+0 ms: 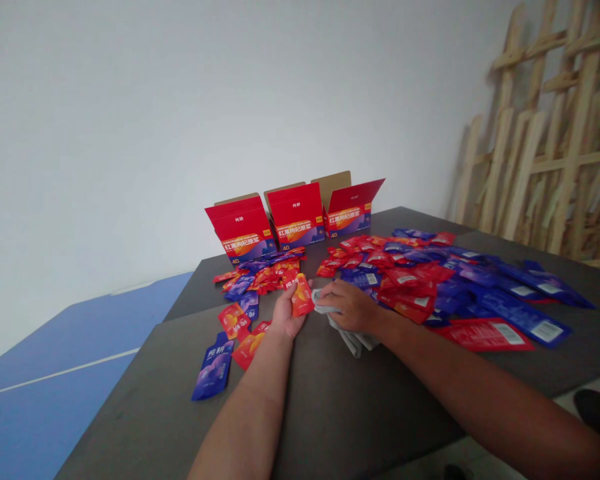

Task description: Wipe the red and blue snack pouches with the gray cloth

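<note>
- A dark grey table [340, 407] is stretching across the view, with a blue table [45, 407] lying beyond its left edge and a wooden slat frame [540, 147] leaning by the wall on the right.
- Three open red cartons [296, 217] are standing in a row near the far edge.
- A large heap of red and blue sachets [430, 283] is spreading right of the hands, nearly touching the right hand, while a smaller heap [260, 277] is lying left of them.
- The right hand [353, 305] is curled over a bunched grey cloth [347, 333], clamping it to the tabletop.
- The left hand [286, 315] is lying just beside the cloth, its fingers touching an orange-red sachet [303, 295]; whether they are gripping it, I cannot tell.
- Dark tabletop is running between the hands and the near edge.
</note>
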{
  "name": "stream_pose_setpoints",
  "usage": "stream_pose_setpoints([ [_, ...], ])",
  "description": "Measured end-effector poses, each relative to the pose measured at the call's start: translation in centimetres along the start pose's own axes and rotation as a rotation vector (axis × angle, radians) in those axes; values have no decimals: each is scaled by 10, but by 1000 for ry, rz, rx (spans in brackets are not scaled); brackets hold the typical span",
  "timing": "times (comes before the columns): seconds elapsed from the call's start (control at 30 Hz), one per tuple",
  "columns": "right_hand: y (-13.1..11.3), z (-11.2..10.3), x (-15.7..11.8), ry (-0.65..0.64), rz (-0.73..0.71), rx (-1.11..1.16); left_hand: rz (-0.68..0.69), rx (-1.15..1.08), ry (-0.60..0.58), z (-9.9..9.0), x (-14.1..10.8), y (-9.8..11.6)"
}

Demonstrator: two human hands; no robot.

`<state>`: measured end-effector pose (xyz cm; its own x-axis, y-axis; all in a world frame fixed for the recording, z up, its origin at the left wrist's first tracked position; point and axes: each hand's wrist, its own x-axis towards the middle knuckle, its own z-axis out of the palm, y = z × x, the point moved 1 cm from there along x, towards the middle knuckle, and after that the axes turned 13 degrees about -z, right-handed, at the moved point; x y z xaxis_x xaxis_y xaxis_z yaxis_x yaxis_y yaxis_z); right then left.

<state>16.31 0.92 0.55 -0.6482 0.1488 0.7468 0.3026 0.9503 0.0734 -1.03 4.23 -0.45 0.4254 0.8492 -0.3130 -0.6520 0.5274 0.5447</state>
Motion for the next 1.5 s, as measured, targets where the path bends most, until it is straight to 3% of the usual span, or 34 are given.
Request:
stream_pose_setpoints([
  [0.1, -5, 4, 1, -187, -100, 28, -37, 88, -61, 5, -3, -6],
  [0.17, -5, 6, 2, -218, -74, 16, -43, 146, -107, 8, -5, -10],
  [0.33, 4, 5, 0, -160, 65, -69, 3, 262, -205, 11, -8, -18],
  [0.47, 11, 2, -3, -93, 162, -142, -49, 315, -222, 13, -11, -22],
  [0.67, 24, -4, -10, -47, 346, -238, -233, 414, -169, 11, -15, -26],
  [0.8, 28, -9, -11, 29, 444, -273, -249, 367, -153, 9, -15, -22],
  [0.93, 13, -10, -3, 36, 283, -196, -270, 217, -130, 7, -13, -14],
  [1.07, -13, -1, 8, -135, -43, -48, -271, 118, -215, 5, -13, -6],
  [1.17, -23, 6, 11, -259, -161, -1, -308, 125, -247, 6, -15, -4],
  [1.5, -9, 5, 8, -107, 67, -90, -344, 152, -205, 14, -20, -17],
])
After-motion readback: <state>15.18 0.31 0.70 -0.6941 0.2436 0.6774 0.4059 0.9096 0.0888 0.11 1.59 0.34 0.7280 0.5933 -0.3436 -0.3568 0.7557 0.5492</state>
